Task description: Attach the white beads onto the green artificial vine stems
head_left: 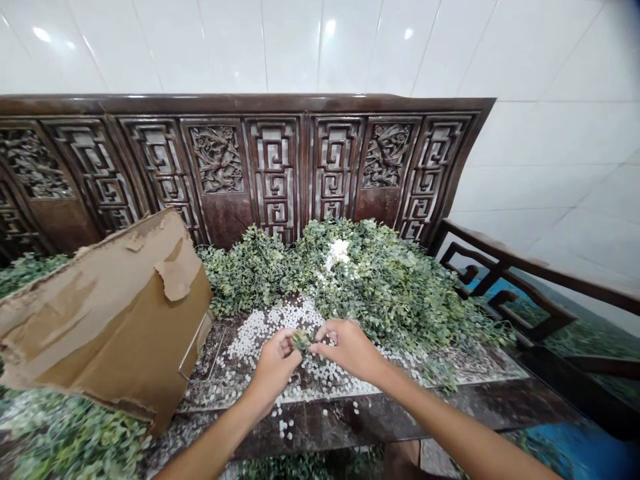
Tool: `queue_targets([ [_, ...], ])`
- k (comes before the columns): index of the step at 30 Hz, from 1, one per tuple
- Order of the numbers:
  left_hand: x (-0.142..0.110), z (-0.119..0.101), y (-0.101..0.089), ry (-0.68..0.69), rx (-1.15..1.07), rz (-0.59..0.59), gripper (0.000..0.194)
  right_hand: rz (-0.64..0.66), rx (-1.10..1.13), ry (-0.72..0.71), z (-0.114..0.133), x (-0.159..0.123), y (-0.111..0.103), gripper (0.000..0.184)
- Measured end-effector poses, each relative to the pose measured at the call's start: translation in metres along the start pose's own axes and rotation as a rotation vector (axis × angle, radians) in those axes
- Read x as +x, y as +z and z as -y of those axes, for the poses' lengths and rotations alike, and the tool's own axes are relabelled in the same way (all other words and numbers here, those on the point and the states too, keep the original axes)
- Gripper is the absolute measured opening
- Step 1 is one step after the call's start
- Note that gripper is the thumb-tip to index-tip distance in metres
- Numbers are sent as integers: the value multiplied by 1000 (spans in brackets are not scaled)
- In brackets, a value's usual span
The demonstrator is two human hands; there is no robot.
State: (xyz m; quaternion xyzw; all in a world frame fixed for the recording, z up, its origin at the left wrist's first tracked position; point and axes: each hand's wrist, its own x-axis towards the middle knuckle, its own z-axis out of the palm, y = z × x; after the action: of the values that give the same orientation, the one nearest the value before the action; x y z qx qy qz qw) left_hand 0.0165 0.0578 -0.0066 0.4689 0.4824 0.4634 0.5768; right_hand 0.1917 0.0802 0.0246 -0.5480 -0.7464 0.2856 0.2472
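Observation:
My left hand (274, 363) and my right hand (347, 348) meet over the table, with their fingertips pinching a small sprig of artificial green leaves (301, 340) between them. Its stem is hidden by my fingers. Small white beads (260, 347) lie scattered across the dark table top (320, 417) under and around both hands. Just beyond my hands rises a large heap of artificial boxwood foliage (380, 287), with a patch of white beads (339, 252) on top.
A torn cardboard sheet (110, 313) leans at the left, beside a thin metal wire frame (200, 347). A carved dark wood panel (270, 167) stands behind the foliage, backed by a white tiled wall (550, 167). A dark wooden railing (505, 280) runs along the right.

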Motion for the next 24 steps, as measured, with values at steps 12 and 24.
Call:
queue_targets([
  [12, -2, 3, -4, -5, 108, -16, 36, 330, 852, 508, 2, -8, -9, 7],
  [24, -7, -3, -4, 102, 303, -18, 9, 235, 1211, 553, 0, -15, -6, 8],
])
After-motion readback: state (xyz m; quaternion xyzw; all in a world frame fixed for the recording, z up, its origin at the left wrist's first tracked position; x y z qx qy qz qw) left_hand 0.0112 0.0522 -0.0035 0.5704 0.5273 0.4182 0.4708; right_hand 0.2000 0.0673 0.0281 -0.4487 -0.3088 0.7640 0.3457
